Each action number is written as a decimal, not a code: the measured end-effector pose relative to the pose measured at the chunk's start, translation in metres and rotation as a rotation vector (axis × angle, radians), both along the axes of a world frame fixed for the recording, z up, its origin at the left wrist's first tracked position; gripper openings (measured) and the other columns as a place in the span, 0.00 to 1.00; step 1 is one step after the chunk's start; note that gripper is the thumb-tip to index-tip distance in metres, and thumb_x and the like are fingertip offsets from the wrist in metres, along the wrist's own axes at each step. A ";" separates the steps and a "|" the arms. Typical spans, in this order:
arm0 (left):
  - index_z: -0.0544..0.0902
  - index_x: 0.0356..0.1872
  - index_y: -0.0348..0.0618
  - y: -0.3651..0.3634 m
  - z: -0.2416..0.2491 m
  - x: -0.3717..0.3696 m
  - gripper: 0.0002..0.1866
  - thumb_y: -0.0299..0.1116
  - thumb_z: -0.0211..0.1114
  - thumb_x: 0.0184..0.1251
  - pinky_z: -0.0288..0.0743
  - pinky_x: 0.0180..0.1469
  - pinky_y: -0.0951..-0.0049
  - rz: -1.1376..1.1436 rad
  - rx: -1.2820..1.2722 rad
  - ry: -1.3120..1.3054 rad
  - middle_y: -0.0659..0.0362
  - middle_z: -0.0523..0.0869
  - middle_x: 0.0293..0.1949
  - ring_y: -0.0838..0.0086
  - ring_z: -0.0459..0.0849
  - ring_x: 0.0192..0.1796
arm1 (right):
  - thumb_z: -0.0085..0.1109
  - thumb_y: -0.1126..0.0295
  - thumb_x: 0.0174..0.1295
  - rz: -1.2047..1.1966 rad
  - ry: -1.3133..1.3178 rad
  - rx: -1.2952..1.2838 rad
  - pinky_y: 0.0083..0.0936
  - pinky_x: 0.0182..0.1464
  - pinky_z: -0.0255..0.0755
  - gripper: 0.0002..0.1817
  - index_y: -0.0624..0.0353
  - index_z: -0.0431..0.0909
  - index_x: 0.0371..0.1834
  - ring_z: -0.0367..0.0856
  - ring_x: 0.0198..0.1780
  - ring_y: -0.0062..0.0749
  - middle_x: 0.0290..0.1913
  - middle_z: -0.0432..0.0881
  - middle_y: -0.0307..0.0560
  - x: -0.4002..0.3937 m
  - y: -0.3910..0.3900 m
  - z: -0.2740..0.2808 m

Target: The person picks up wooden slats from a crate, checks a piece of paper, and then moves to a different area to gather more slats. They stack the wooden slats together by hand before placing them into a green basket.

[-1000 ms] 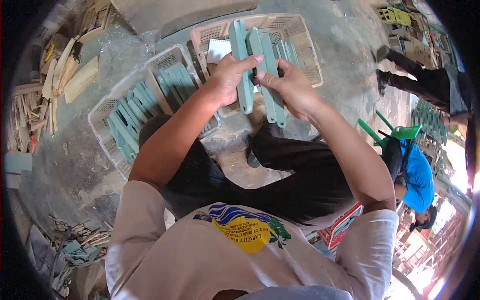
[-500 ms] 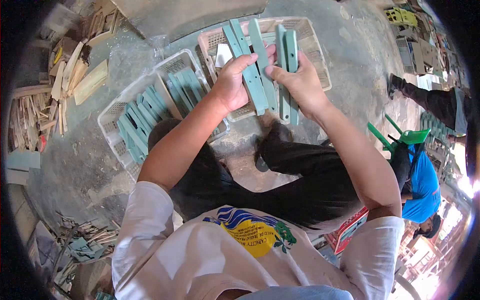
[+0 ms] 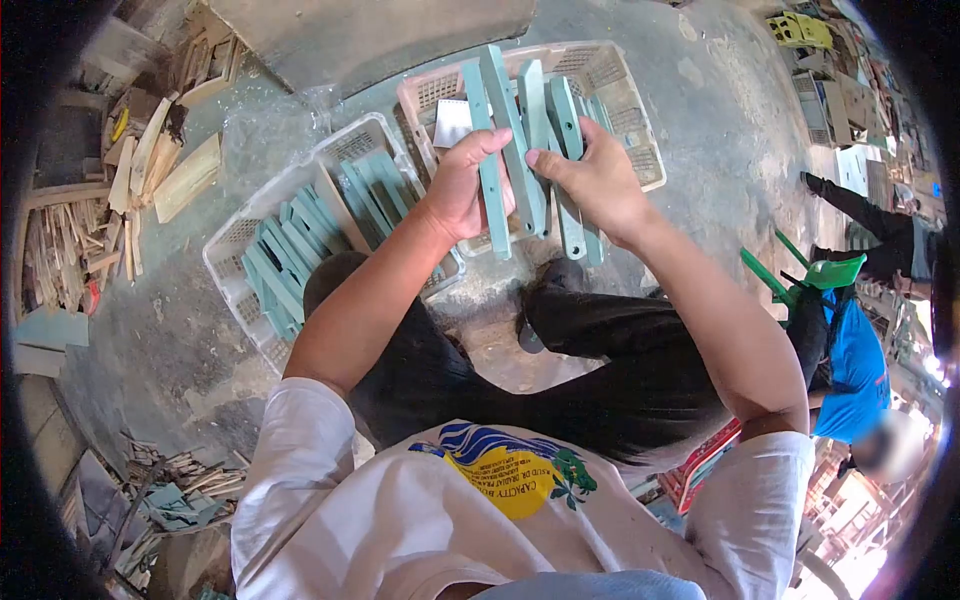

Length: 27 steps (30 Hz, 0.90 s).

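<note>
Several pale green painted wooden strips with small drilled holes stand fanned out between my hands, above the crates. My left hand [image 3: 468,190] is closed round the leftmost green strip [image 3: 485,165], its thumb on the near face. Beside it a longer green strip [image 3: 512,140] slants across the middle, between both thumbs. My right hand [image 3: 603,185] grips the right-hand green strips [image 3: 568,215], with its thumb over the front and the fingers behind. Behind the hands lies a pinkish crate [image 3: 655,150] containing a white notepad [image 3: 453,122] and more strips.
At the left, a white crate [image 3: 235,285] holds many green strips [image 3: 275,255] and a divider board. Scrap wood [image 3: 75,230] is heaped along the left side. To the right are a green plastic chair [image 3: 835,272], a seated person in blue [image 3: 858,345] and another person's dark-trousered leg [image 3: 865,210].
The strips have spread from tighter bunches into a wider fan, and the middle one has shifted toward my left hand. At the right, the standing person's legs have moved.
</note>
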<state>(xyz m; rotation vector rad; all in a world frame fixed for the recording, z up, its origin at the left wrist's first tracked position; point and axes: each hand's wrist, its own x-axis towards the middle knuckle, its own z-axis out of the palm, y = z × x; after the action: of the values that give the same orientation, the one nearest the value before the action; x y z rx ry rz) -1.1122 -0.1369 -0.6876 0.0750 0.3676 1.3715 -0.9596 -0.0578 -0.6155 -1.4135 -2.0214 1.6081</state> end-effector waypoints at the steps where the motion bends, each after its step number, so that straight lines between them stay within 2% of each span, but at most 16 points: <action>1: 0.68 0.66 0.37 -0.001 0.002 0.005 0.25 0.37 0.56 0.71 0.73 0.65 0.56 0.003 -0.009 0.008 0.49 0.79 0.59 0.60 0.80 0.59 | 0.68 0.69 0.62 0.019 -0.044 0.039 0.28 0.51 0.77 0.22 0.67 0.75 0.57 0.83 0.44 0.27 0.45 0.85 0.49 0.001 0.001 0.000; 3: 0.69 0.65 0.37 -0.002 0.003 0.009 0.25 0.39 0.56 0.71 0.76 0.62 0.58 0.002 -0.012 0.018 0.50 0.80 0.56 0.63 0.82 0.56 | 0.68 0.69 0.62 0.034 -0.087 0.084 0.28 0.51 0.77 0.21 0.67 0.76 0.56 0.83 0.44 0.27 0.44 0.85 0.49 0.003 0.004 0.002; 5: 0.68 0.66 0.36 -0.002 -0.002 0.013 0.27 0.39 0.55 0.70 0.75 0.63 0.55 -0.032 -0.037 0.017 0.50 0.80 0.57 0.61 0.82 0.57 | 0.69 0.62 0.57 0.058 -0.139 0.056 0.33 0.51 0.77 0.26 0.69 0.78 0.54 0.85 0.41 0.36 0.41 0.87 0.53 0.005 0.007 0.008; 6: 0.68 0.66 0.36 -0.002 -0.003 0.014 0.27 0.39 0.55 0.70 0.75 0.63 0.55 -0.034 -0.033 0.020 0.50 0.80 0.57 0.61 0.82 0.57 | 0.69 0.62 0.57 0.055 -0.135 0.060 0.33 0.51 0.77 0.26 0.69 0.78 0.54 0.85 0.41 0.36 0.41 0.87 0.53 0.006 0.008 0.008; 9: 0.70 0.64 0.36 -0.002 -0.007 0.014 0.26 0.39 0.55 0.69 0.75 0.63 0.55 -0.059 -0.120 -0.008 0.50 0.80 0.56 0.61 0.82 0.56 | 0.68 0.64 0.57 0.061 -0.081 -0.066 0.33 0.52 0.77 0.28 0.71 0.74 0.57 0.85 0.46 0.38 0.46 0.85 0.57 0.007 0.013 -0.002; 11: 0.69 0.67 0.39 0.001 -0.021 0.014 0.27 0.38 0.57 0.69 0.70 0.69 0.53 -0.111 -0.229 0.025 0.50 0.78 0.61 0.60 0.79 0.63 | 0.65 0.63 0.59 -0.027 0.025 -0.209 0.36 0.55 0.75 0.32 0.73 0.69 0.62 0.82 0.52 0.41 0.51 0.82 0.61 0.004 0.017 -0.023; 12: 0.69 0.67 0.39 0.004 -0.036 0.015 0.27 0.38 0.57 0.69 0.70 0.69 0.53 -0.113 -0.234 0.026 0.50 0.78 0.61 0.60 0.79 0.63 | 0.65 0.63 0.59 -0.029 0.026 -0.213 0.36 0.55 0.75 0.32 0.73 0.69 0.62 0.82 0.52 0.41 0.51 0.82 0.61 -0.001 0.018 -0.036; 14: 0.73 0.63 0.40 0.009 -0.069 0.016 0.26 0.42 0.61 0.67 0.72 0.67 0.55 0.026 -0.127 0.284 0.52 0.80 0.58 0.61 0.80 0.60 | 0.62 0.69 0.59 -0.093 0.067 -0.243 0.33 0.48 0.76 0.22 0.69 0.71 0.55 0.81 0.44 0.34 0.42 0.81 0.54 -0.019 0.015 -0.065; 15: 0.77 0.58 0.40 0.005 -0.075 0.010 0.25 0.45 0.65 0.65 0.73 0.65 0.57 0.048 -0.128 0.256 0.53 0.83 0.54 0.62 0.82 0.57 | 0.62 0.69 0.59 -0.107 0.073 -0.246 0.33 0.48 0.76 0.22 0.69 0.71 0.55 0.81 0.44 0.34 0.42 0.81 0.54 -0.028 0.011 -0.077; 18: 0.78 0.58 0.40 0.006 -0.070 -0.003 0.26 0.47 0.67 0.64 0.74 0.64 0.58 0.038 -0.291 0.297 0.53 0.84 0.53 0.62 0.82 0.56 | 0.61 0.65 0.61 0.141 -0.113 0.030 0.34 0.48 0.75 0.18 0.68 0.75 0.48 0.82 0.43 0.37 0.39 0.81 0.56 -0.049 0.011 -0.099; 20: 0.77 0.59 0.38 0.008 -0.085 -0.010 0.29 0.48 0.67 0.64 0.76 0.62 0.58 0.052 -0.302 0.350 0.52 0.84 0.52 0.61 0.83 0.54 | 0.59 0.59 0.64 0.379 -0.079 0.478 0.36 0.48 0.75 0.18 0.68 0.79 0.41 0.84 0.43 0.43 0.36 0.82 0.63 -0.054 0.025 -0.102; 22: 0.76 0.59 0.35 0.014 -0.090 -0.017 0.30 0.46 0.68 0.63 0.80 0.55 0.59 0.057 -0.339 0.202 0.52 0.85 0.50 0.61 0.84 0.52 | 0.55 0.55 0.66 0.192 -0.017 0.330 0.43 0.52 0.76 0.20 0.63 0.82 0.41 0.84 0.47 0.56 0.40 0.84 0.65 -0.041 0.061 -0.101; 23: 0.76 0.60 0.34 0.013 -0.086 -0.024 0.31 0.48 0.68 0.64 0.81 0.55 0.58 -0.014 -0.303 0.239 0.51 0.85 0.50 0.60 0.85 0.52 | 0.55 0.56 0.65 0.005 -0.012 0.323 0.47 0.55 0.76 0.19 0.61 0.83 0.45 0.83 0.51 0.61 0.46 0.85 0.64 -0.036 0.089 -0.132; 24: 0.76 0.60 0.34 0.013 -0.084 -0.023 0.31 0.48 0.68 0.64 0.81 0.55 0.58 -0.020 -0.307 0.242 0.51 0.85 0.50 0.60 0.85 0.52 | 0.55 0.56 0.64 -0.090 -0.106 0.394 0.46 0.52 0.78 0.18 0.60 0.84 0.42 0.85 0.47 0.56 0.39 0.86 0.63 -0.022 0.105 -0.145; 26: 0.76 0.60 0.34 0.015 -0.081 -0.021 0.32 0.51 0.68 0.65 0.81 0.55 0.56 0.078 -0.290 0.280 0.51 0.85 0.50 0.59 0.85 0.53 | 0.58 0.57 0.64 -0.129 -0.504 0.421 0.49 0.52 0.78 0.18 0.59 0.82 0.46 0.84 0.50 0.58 0.46 0.86 0.62 0.021 0.138 -0.203; 27: 0.75 0.60 0.36 0.015 -0.080 -0.021 0.32 0.52 0.68 0.65 0.81 0.57 0.56 0.075 -0.229 0.305 0.51 0.85 0.51 0.60 0.84 0.54 | 0.63 0.56 0.63 -0.116 -0.686 0.394 0.49 0.54 0.78 0.19 0.58 0.80 0.50 0.84 0.53 0.57 0.51 0.85 0.60 0.043 0.148 -0.230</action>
<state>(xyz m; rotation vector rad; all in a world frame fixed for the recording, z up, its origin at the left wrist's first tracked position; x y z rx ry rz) -1.1334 -0.1218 -0.7678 0.0817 0.7877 1.3851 -0.9168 0.0904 -0.8451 -2.0339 -2.3456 0.6496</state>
